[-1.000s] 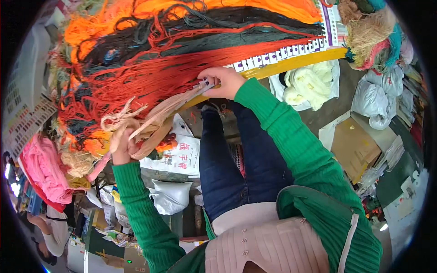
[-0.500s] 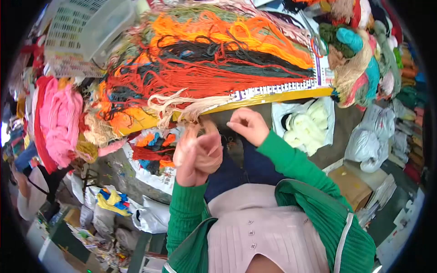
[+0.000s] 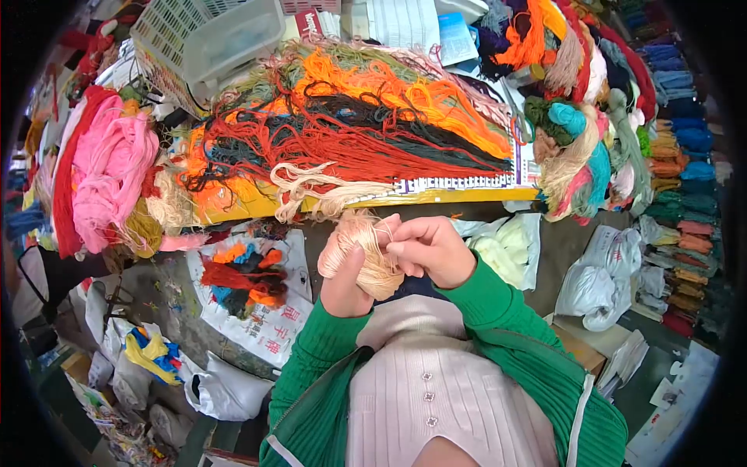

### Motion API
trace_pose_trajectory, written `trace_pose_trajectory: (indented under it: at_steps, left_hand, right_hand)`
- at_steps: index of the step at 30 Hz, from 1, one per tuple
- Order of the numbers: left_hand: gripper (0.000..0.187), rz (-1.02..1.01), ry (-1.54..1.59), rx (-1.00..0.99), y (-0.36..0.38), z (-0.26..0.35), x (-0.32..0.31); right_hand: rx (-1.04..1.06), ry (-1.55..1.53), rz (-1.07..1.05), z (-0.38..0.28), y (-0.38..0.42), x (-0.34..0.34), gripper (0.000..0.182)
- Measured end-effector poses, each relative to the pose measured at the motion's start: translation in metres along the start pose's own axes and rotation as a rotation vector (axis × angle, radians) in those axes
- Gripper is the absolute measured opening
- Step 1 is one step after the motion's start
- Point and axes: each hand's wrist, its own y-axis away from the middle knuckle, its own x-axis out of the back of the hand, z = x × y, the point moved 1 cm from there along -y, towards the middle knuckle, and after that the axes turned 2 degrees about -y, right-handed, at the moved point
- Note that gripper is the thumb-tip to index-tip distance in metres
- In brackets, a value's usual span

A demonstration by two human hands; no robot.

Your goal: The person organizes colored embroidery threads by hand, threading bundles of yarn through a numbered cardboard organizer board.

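In front of my body, my left hand (image 3: 347,282) is wrapped round a bundle of shiny peach yarn (image 3: 378,274), thumb across its front. From the other side, my right hand (image 3: 437,251) pinches at the bundle's right edge, where a thin strand seems to run between its fingertips. Just beyond both hands lies the table's yellow front edge (image 3: 459,194). Along it, cream strands (image 3: 299,187) trail from a white slotted strip (image 3: 451,184). Behind these fan out red strands (image 3: 350,156), with black and orange ones further back.
Pink skeins (image 3: 113,171) are heaped at the left, mixed-colour skeins (image 3: 580,148) at the right end. A clear plastic box (image 3: 233,39) stands at the back left. Below the table lie pale yellow yarn (image 3: 504,253), a white sack with coloured yarn (image 3: 268,331) and plastic bags (image 3: 599,284).
My right hand has come left and down to the peach yarn, its fingertips now at the bundle. My left hand, blurred before, is now steadier with the bundle turned into view. The camera view has shifted.
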Motion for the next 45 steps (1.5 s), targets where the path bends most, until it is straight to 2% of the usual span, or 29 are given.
trace_pose_trajectory:
  at_steps: [2, 5, 7, 11, 13, 16, 18, 21, 26, 29, 31, 32, 33, 35, 36, 39, 41, 45]
  left_hand:
    - [0.044, -0.019, -0.022, -0.019, 0.001, 0.0, -0.001]
    - [0.044, -0.045, -0.073, -0.031, 0.003, 0.005, -0.006]
    - [0.044, -0.03, 0.142, 0.051, 0.005, 0.007, -0.006]
    - [0.037, -0.106, 0.289, 0.147, 0.01, 0.01, -0.003]
    - [0.032, -0.065, 0.217, 0.121, 0.013, 0.009, -0.004]
    - [0.028, 0.026, 0.04, 0.085, 0.015, 0.007, 0.001]
    - [0.026, 0.058, 0.095, 0.086, 0.017, 0.008, 0.0]
    - [0.022, 0.061, 0.192, 0.199, 0.022, 0.006, 0.005]
    - [0.023, 0.126, 0.08, 0.07, 0.028, 0.008, 0.001]
    - [0.027, 0.078, 0.01, 0.021, 0.033, 0.005, 0.006]
    - [0.03, 0.046, 0.089, 0.017, 0.035, 0.008, 0.002]
    - [0.033, 0.014, 0.167, 0.014, 0.036, 0.01, 0.0]
    - [0.037, -0.052, 0.138, 0.009, 0.037, 0.01, 0.001]
    - [0.037, -0.034, 0.106, 0.012, 0.04, 0.009, -0.001]
    - [0.038, -0.017, 0.074, 0.014, 0.041, 0.008, -0.002]
    - [0.037, 0.031, 0.13, 0.011, 0.043, 0.005, -0.001]
    - [0.036, 0.046, 0.149, 0.002, 0.044, 0.005, 0.002]
    - [0.036, -0.046, 0.227, 0.021, 0.043, 0.005, 0.004]
  right_hand:
    - [-0.02, 0.128, 0.006, -0.003, 0.005, -0.007, 0.008]
    - [0.037, 0.065, 0.013, -0.001, 0.008, -0.01, 0.006]
    - [0.073, -0.012, 0.002, 0.0, 0.011, -0.012, 0.007]
    - [0.07, -0.083, -0.018, -0.003, 0.017, -0.015, 0.007]
    - [0.078, -0.185, -0.064, -0.003, 0.018, -0.017, 0.009]
    - [0.055, -0.133, -0.152, 0.003, 0.019, -0.014, 0.011]
    - [0.031, -0.122, -0.136, 0.001, 0.022, -0.019, 0.011]
    - [-0.017, -0.101, -0.109, -0.001, 0.025, -0.024, 0.011]
    - [0.002, -0.115, -0.142, 0.01, 0.026, -0.024, 0.01]
    - [-0.034, -0.086, -0.151, 0.012, 0.029, -0.025, 0.013]
    - [-0.102, -0.329, -0.07, 0.009, 0.031, -0.026, 0.015]
    - [-0.082, -0.375, -0.162, 0.009, 0.031, -0.026, 0.019]
    - [-0.083, -0.376, -0.162, 0.008, 0.032, -0.028, 0.019]
    - [-0.149, -0.146, -0.025, 0.005, 0.034, -0.034, 0.02]
    - [-0.088, -0.023, -0.003, 0.01, 0.034, -0.035, 0.018]
    - [-0.061, 0.07, 0.032, 0.012, 0.033, -0.038, 0.017]
    - [-0.069, 0.048, 0.023, 0.011, 0.034, -0.036, 0.016]
    - [-0.09, -0.026, -0.007, 0.01, 0.035, -0.033, 0.012]
